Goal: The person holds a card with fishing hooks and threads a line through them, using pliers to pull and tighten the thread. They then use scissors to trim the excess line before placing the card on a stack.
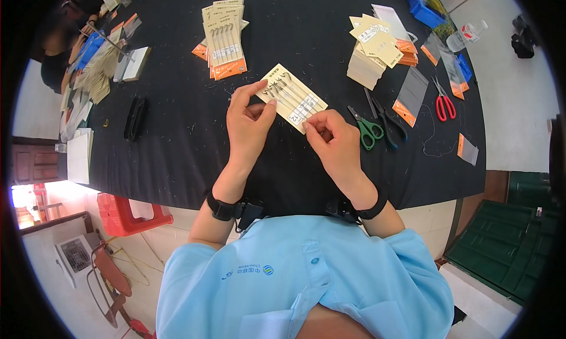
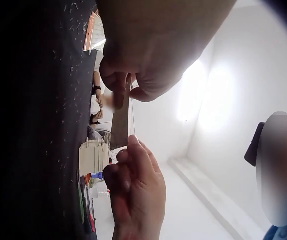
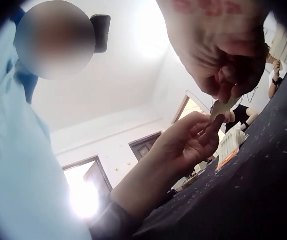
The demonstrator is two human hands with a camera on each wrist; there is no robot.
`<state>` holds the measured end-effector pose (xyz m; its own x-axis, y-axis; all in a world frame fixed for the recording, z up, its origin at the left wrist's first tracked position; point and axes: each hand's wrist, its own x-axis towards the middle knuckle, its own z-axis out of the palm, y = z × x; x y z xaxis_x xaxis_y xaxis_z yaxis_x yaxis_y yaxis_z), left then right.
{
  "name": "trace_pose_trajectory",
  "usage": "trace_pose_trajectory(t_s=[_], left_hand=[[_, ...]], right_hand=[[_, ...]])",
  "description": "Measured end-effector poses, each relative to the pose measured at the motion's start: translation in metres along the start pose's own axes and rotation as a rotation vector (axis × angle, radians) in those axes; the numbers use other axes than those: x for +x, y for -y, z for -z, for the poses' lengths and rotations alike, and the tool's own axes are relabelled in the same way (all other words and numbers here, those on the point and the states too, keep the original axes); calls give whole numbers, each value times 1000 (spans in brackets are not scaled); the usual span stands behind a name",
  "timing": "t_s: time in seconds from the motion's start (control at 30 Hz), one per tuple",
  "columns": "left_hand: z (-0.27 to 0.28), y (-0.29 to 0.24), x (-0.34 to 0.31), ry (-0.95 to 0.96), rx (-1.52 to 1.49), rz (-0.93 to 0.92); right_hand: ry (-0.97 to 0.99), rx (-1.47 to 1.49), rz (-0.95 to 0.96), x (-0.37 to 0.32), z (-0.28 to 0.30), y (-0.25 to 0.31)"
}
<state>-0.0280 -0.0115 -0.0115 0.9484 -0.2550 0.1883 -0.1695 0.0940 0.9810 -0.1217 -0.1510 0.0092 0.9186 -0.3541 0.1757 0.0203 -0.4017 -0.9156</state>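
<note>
Both hands hold one cream card of fishing hooks point(image 1: 293, 97) above the black cloth. Dark curved hooks sit near its upper left end, thin lines run along it, and a white label marked 12 covers the other end. My left hand point(image 1: 250, 118) pinches the hook end between thumb and fingers. At the label end, my right hand point(image 1: 336, 144) grips the lower right corner with curled fingers. In the left wrist view the card point(image 2: 120, 125) appears edge-on between the two hands. The right wrist view shows only a small part of the card point(image 3: 222, 107); fingers hide the rest.
Ahead lies a pile of similar cards point(image 1: 224, 38). To the right are stacked cards point(image 1: 365, 68), green scissors point(image 1: 369, 132), pliers point(image 1: 389, 124), red scissors point(image 1: 443, 103) and a clear bottle point(image 1: 467, 36). A black stapler-like object point(image 1: 135, 119) lies left. Another person sits at far left.
</note>
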Motion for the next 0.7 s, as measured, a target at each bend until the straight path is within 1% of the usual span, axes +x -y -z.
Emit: trace_pose_trajectory(t_s=[0.03, 0.07, 0.13, 0.23, 0.5, 0.57, 0.7], left_hand=[[0, 1, 0, 4, -20, 9], [0, 1, 0, 7, -40, 18], [0, 2, 0, -3, -38, 20], [2, 1, 1, -15, -33, 31], [4, 4, 3, -18, -51, 59], [4, 2, 2, 5, -52, 107], [3, 1, 2, 34, -105, 137]], right_hand=[[-4, 1, 45, -1, 0, -1], [-4, 0, 45, -2, 1, -2], [-1, -61, 129, -2, 4, -3], [-8, -105, 169, -4, 5, -6], [-9, -70, 193, -4, 3, -11], [-8, -68, 203, -4, 3, -12], [4, -35, 161, -3, 2, -15]])
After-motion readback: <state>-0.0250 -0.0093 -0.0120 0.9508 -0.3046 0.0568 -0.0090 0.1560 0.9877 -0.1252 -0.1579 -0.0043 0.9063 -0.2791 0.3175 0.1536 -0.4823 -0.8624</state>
